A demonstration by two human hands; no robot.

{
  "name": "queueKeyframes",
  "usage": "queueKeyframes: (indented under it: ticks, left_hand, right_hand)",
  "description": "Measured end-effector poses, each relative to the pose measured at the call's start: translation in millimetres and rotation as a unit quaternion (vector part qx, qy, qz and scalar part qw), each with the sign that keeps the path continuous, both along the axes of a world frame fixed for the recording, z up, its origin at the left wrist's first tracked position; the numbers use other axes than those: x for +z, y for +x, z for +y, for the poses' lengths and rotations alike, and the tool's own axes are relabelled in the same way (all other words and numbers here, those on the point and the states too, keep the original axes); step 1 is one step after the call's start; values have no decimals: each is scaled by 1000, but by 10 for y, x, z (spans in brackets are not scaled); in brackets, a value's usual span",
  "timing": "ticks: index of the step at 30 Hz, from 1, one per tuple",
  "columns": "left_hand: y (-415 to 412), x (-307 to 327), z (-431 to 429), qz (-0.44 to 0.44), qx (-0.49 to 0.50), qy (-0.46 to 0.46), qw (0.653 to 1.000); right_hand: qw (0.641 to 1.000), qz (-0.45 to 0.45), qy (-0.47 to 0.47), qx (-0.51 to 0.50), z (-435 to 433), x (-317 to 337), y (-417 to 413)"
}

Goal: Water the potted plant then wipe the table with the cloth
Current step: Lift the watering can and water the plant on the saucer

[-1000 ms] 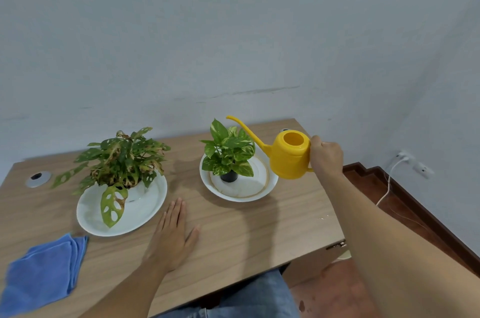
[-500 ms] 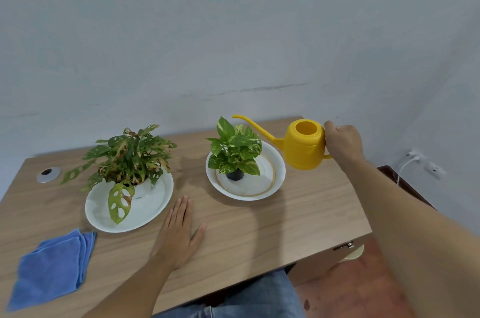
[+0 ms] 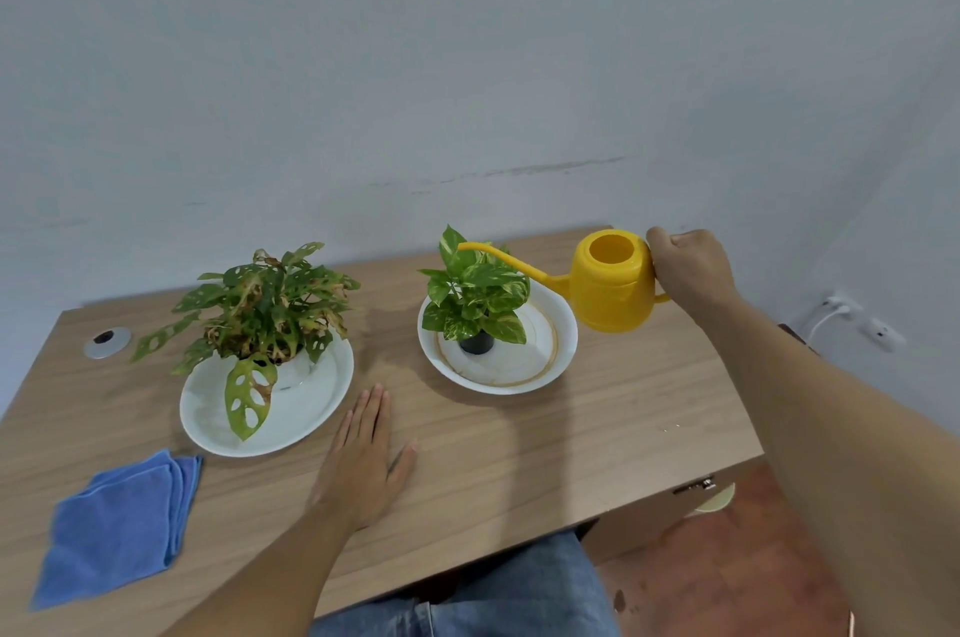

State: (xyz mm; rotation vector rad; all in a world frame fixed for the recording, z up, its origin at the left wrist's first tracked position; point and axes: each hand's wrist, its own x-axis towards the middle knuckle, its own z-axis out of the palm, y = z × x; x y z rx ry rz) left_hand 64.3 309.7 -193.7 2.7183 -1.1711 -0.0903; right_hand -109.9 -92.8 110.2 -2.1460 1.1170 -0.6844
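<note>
Wooden table (image 3: 519,454): right hand (image 3: 691,270) grips yellow watering can (image 3: 608,288) over potted plant (image 3: 475,296); left hand (image 3: 363,459) lies flat, fingers spread narrowly.

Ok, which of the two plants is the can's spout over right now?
The small plant in the black pot, on the right-hand dish. The watering can spout reaches over its leaves; the bigger holey-leaved plant sits apart, further left.
</note>
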Motion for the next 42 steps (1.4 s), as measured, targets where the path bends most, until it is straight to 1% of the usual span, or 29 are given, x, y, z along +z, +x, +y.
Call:
queueKeyframes:
  ticks: [14, 26, 31, 39, 42]
  left_hand:
    - [-12, 9, 9, 2, -2, 2, 1000]
    - [-11, 19, 3, 2, -1, 0, 1000]
    - [-9, 20, 19, 4, 0, -5, 1000]
    - [9, 31, 11, 21, 3, 12, 1000]
    - [29, 59, -11, 25, -2, 23, 999]
  right_hand:
    - [1000, 8, -2, 6, -103, -61, -306]
    - [999, 20, 3, -49, -272, -100, -608]
    - [997, 20, 7, -73, -333, -94, -638]
    - [997, 17, 5, -80, -379, 52, -533]
    - [996, 33, 27, -77, -366, 142, -475]
